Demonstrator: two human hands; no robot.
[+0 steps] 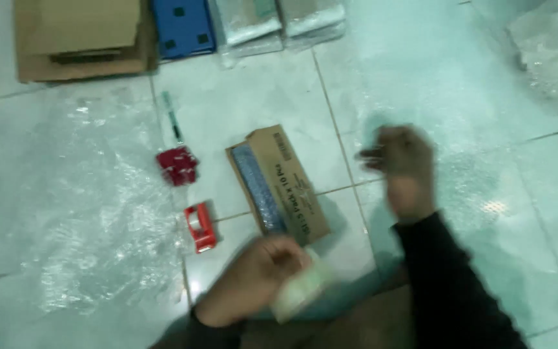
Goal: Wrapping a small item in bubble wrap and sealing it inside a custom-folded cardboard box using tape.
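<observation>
Tiled floor [259,97]. Left hand [253,281] fingers clenched around tape roll [301,287]; right hand [402,165] raised, blurred, grip unclear.

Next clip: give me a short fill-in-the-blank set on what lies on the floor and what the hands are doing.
1. The left hand holds a roll of ____.
2. The open cardboard box on the tiled floor holds a long ____ item.
3. The tape dispenser left of that box is ____ in colour.
4. The right hand is raised and holds ____.

Missing words: tape; blue; red; nothing
</observation>
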